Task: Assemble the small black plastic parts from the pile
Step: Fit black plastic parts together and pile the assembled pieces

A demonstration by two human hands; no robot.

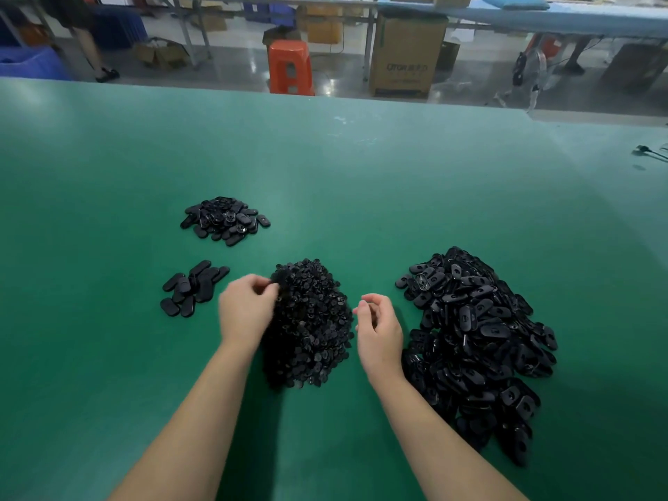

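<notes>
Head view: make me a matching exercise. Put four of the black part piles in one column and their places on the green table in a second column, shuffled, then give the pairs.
Things
1. largest pile of oval shells
2. pile of small round parts
3. small group of flat oval pieces
4. far pile of oval pieces

Places
A. beside the left hand, on its outer side
B. between the two hands
C. farthest from the person, left of centre
D. to the right of the right hand

Pairs: 1-D, 2-B, 3-A, 4-C
</notes>
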